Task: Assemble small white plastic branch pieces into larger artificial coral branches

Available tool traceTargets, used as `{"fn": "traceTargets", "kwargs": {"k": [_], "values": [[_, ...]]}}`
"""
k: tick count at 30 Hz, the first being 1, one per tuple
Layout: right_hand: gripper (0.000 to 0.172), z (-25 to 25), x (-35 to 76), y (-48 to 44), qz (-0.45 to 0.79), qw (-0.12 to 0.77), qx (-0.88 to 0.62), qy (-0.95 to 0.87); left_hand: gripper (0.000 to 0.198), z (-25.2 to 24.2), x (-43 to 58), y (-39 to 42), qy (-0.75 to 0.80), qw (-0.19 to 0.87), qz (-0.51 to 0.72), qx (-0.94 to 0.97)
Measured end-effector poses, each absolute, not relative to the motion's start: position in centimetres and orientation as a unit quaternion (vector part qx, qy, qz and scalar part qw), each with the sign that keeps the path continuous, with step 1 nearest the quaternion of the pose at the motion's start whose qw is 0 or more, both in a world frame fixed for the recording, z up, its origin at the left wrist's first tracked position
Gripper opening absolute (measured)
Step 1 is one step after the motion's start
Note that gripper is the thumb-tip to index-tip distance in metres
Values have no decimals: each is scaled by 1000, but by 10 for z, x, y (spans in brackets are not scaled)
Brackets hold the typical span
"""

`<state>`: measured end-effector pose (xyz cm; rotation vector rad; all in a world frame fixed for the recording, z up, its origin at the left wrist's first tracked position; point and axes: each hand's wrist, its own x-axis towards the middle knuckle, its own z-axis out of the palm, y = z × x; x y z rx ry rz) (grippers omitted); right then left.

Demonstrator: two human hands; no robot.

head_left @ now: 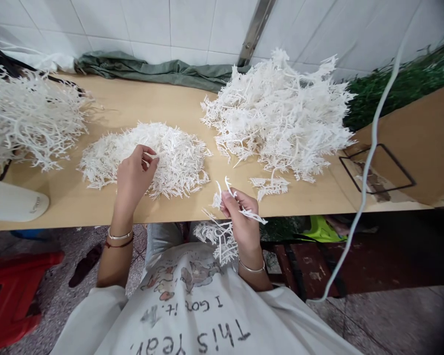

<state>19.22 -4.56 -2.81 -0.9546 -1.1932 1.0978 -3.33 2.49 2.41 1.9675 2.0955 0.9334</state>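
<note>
My right hand is closed around a white branched plastic sprig, just over the table's front edge. Its forked tips stick out above the fingers and a bushy part hangs below the hand. My left hand is over the middle pile of small white sprigs, with thumb and fingers curled together. Whatever is between those fingertips blends into the white pile behind. A larger heap of white branched sprigs stands to the right, with a small loose sprig in front of it.
More white branches lie at the far left, behind a white bottle. A green cloth runs along the tiled wall. On the right are a cardboard box, green plastic foliage and a hanging white cable. A red stool stands below left.
</note>
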Motion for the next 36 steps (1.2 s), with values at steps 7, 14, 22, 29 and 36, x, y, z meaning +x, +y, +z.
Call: {"fn": "traceTargets", "kwargs": {"k": [7,14,22,29,36], "values": [[41,-27,181,-44,424,602,-409,-539,25,11,-6,-1,572,-37,465,674],[39,-25,164,-45,370,637,-348,-580,37,-18,44,-44,403,192,485,752],[41,-29,172,-48,371,639,-381,-555,29,-34,58,-54,430,296,465,715],[52,-39,175,-44,501,682,-358,-396,29,-27,59,-64,325,282,483,762],[43,-40,164,-70,242,760,-435,-418,30,-26,76,-81,241,369,521,731]]}}
